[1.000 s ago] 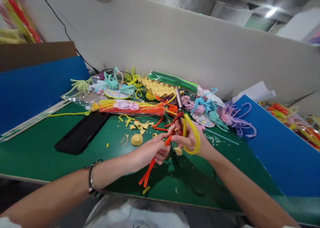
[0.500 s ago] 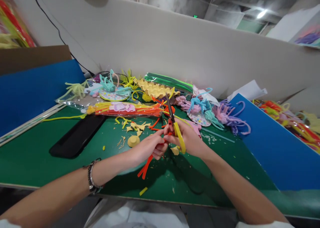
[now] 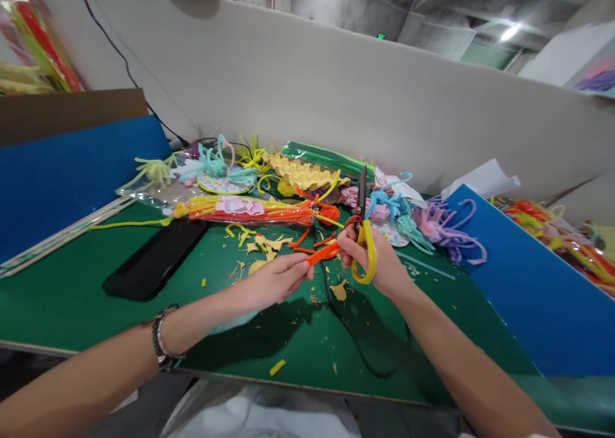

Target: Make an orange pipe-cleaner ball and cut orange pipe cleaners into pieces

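My left hand (image 3: 283, 278) is closed on one end of a short bundle of orange pipe cleaners (image 3: 323, 254). The bundle stretches across to my right hand (image 3: 387, 268), whose fingertips pinch the other end. Scissors with yellow handles (image 3: 369, 262) also sit in my right hand, their dark blades pointing up and away from the bundle. Behind my hands, loose orange strips (image 3: 301, 238) lie near a packet of orange and yellow pipe cleaners (image 3: 250, 210). Scattered on the green table (image 3: 288, 335) are pale yellow scraps (image 3: 339, 291).
A black tray-like object (image 3: 156, 259) lies at left. Blue panels (image 3: 528, 278) flank the table. Along the back are a wavy yellow carton piece (image 3: 305, 171), a green packet (image 3: 327, 157) and purple pipe cleaners (image 3: 451, 230). A dark cord (image 3: 355, 345) runs toward the front.
My hands have moved apart, drawing the orange bundle out between them. The scissors have swung more upright and to the right. The orange ends that hung below my left hand no longer show there.
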The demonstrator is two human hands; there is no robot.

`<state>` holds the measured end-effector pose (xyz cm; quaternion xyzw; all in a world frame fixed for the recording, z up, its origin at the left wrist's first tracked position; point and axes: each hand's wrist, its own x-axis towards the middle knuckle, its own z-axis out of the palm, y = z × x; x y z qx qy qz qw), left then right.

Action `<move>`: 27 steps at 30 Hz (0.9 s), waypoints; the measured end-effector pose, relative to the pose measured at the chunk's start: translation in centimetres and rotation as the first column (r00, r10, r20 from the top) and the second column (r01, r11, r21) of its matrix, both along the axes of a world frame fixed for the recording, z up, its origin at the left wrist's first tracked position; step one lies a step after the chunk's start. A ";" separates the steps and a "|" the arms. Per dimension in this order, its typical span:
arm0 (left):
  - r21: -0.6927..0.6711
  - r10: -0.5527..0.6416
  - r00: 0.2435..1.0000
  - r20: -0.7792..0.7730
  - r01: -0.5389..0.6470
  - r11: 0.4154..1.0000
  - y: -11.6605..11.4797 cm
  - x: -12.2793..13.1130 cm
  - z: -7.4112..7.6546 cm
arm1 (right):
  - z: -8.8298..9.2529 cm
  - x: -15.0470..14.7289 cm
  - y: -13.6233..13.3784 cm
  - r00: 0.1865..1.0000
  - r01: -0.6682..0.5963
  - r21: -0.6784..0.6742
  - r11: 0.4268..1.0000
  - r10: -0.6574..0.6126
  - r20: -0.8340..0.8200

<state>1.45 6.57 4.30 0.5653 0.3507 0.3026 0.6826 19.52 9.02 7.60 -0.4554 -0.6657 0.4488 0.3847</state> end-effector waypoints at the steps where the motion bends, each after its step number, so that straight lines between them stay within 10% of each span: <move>1: -0.003 0.028 0.999 0.029 -0.028 1.000 0.1 0.0 0.0 | 0.0 0.3 -0.1 1.000 -0.015 -0.023 1.000 0.015 0.019; 13: -0.206 0.250 0.916 0.313 -0.191 0.960 -2.2 -0.4 -0.3 | 0.7 1.0 -3.0 0.797 -0.410 0.071 0.909 0.320 0.512; 27: -0.293 0.306 0.920 0.245 -0.230 0.928 -4.0 -2.9 -0.7 | 0.2 -3.0 -0.9 0.683 -0.592 0.028 0.805 0.484 0.547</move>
